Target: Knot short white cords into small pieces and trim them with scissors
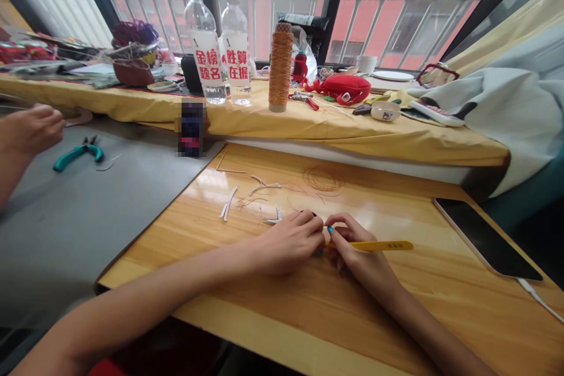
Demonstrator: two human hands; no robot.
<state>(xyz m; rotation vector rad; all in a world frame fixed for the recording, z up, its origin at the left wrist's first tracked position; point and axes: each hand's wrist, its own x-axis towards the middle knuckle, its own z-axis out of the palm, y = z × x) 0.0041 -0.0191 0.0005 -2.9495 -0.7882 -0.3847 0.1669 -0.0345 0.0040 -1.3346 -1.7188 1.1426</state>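
Note:
My right hand (352, 244) is closed around a slim yellow tool (388, 245) with dark lettering; its working end is hidden. My left hand (299, 238) is closed, its fingertips meeting those of the right, and what they pinch is hidden. Just beyond the left hand, a silver pointed piece (274, 217) sticks out. Farther back on the wooden table (418, 305) are a pair of white strips (228, 204), a white forked piece (263, 186), a bent thin stick (231, 171) and a loose coil of orange thread (322, 180).
A phone (484, 238) with a white cable lies at right. On the grey mat (132, 200) are teal-handled pliers (79, 155), near another person's hand (42, 123). The yellow-clothed ledge (247, 129) bears two bottles (238, 50), an orange thread spool (281, 67) and a red pouch (348, 89).

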